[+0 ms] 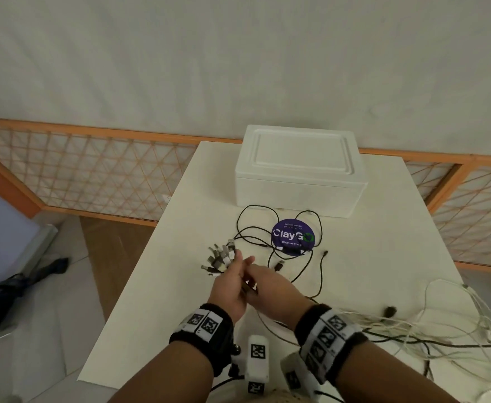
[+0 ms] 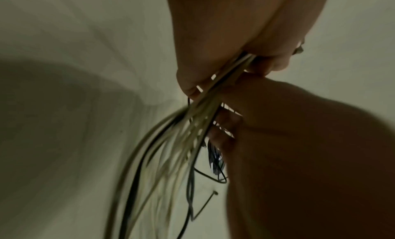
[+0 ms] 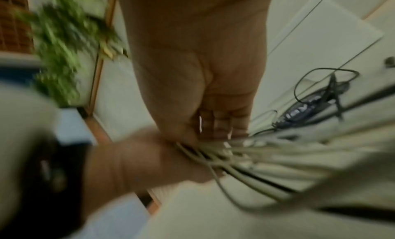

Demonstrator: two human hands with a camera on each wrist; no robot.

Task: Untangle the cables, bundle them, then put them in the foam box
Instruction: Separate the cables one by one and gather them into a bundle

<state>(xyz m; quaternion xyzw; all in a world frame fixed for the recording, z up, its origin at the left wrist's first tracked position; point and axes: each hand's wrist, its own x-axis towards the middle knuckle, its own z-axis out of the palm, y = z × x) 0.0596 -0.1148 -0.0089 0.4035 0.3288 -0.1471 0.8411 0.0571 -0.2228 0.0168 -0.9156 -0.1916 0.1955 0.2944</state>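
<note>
My left hand (image 1: pixel 229 282) was clamped around a bunch of cables (image 2: pixel 205 107), fingers curled over them, so that their plug ends (image 1: pixel 220 255) fanned out past my fingertips, up and to the left. My right hand (image 1: pixel 270 286) lay just beside it, touching, its fingers folded over the same strands where they left my left fist; in the right wrist view the pale cords (image 3: pixel 245 151) ran out from under those fingers toward the right. How tightly the right hand held them I could not tell for certain, but the fingers were curled round the bunch.

From there the cords trailed across the white table (image 1: pixel 180 286) to my right, ending in a loose heap of white and dark wires (image 1: pixel 456 330) near the table's right edge. Ahead of my hands a black cable (image 1: pixel 267 225) lay in slack loops, partly over a round purple sticker (image 1: pixel 293 236). Beyond that stood the foam box (image 1: pixel 299 170), white, at the far end of the table with its lid on. Behind the table ran an orange-framed lattice rail (image 1: pixel 93 170).
</note>
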